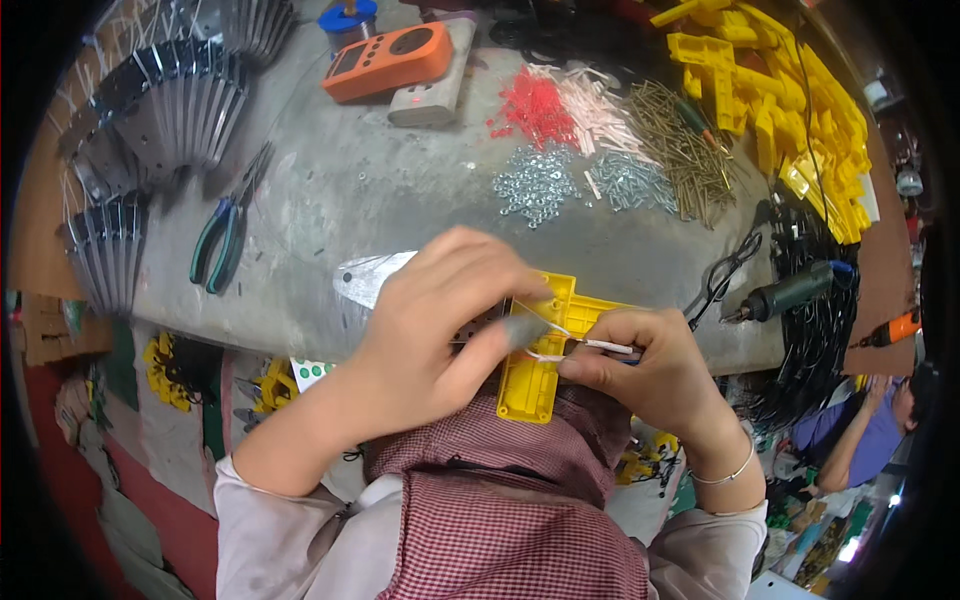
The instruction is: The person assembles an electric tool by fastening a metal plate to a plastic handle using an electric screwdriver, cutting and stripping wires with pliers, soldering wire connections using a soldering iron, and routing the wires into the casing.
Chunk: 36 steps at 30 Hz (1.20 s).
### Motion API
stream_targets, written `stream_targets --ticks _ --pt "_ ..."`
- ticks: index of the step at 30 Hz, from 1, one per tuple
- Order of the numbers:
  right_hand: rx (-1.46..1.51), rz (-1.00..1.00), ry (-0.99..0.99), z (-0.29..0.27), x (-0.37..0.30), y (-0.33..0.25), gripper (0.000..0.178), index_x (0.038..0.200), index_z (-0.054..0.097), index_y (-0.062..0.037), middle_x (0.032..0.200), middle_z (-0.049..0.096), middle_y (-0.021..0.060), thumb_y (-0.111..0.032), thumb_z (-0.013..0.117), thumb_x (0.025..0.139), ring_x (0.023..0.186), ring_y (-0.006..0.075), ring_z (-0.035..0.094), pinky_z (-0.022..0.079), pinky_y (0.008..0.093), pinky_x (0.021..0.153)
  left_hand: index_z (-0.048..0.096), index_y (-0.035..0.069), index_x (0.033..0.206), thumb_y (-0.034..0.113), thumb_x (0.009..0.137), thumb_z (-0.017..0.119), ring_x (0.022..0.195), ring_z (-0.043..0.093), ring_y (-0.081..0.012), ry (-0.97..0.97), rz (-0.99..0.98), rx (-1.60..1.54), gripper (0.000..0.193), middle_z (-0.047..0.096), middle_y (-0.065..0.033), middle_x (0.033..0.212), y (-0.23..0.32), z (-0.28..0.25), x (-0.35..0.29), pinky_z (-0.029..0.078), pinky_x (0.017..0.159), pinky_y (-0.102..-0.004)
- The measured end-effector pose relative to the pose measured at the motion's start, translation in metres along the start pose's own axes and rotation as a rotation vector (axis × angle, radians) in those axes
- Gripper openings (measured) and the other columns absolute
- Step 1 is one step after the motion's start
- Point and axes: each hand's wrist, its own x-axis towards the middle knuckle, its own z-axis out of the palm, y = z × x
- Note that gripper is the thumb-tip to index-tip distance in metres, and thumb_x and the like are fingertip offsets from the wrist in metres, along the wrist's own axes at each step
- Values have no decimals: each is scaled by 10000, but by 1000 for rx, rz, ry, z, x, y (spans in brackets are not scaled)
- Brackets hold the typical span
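Note:
My left hand (pixel 455 315) is closed at the fingertips on a thin white wire (pixel 548 321), with some motion blur at thumb and finger. The wire runs over a yellow T-shaped plastic housing half (pixel 527 388), open side up, at the table's near edge. My right hand (pixel 655 365) pinches white insulated wires (pixel 608 347) beside the housing's stem, and a bit of blue shows under them. Partly beneath my left hand lies a flat metal plate (pixel 368 279) with a hole near its rounded end.
Green-handled pliers (pixel 218 240) lie left, near fanned metal blades (pixel 185 105). Farther back are an orange meter (pixel 390 62), red pieces (pixel 537 108), nuts (pixel 535 185) and screws (pixel 695 150). Yellow housings (pixel 775 90) and a dark green power tool (pixel 790 295) lie right; a co-worker (pixel 860 430) is beyond.

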Motion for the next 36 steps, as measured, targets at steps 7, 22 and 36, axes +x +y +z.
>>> stream_targets --ticks 7,22,36 --pt "156 111 69 -19 -6 5 82 805 617 23 678 491 -20 -7 693 795 628 53 436 357 202 574 647 58 924 8 667 695 916 602 -275 -183 -19 23 267 632 -92 903 -3 9 1 463 800 -385" --pt "-44 -61 222 -5 2 14 167 725 651 15 585 442 18 -115 748 767 555 101 387 332 284 504 636 52 894 16 656 700 866 585 -275 -168 -3 146 249 622 -75 848 3 18 3 442 784 -384" --pt "-375 -325 -175 -8 3 29 248 798 642 -42 734 604 126 -290 652 795 700 306 616 481 411 644 541 51 810 86 703 602 805 543 -274 -781 285 242 128 564 -81 785 9 -6 64 445 708 -367"
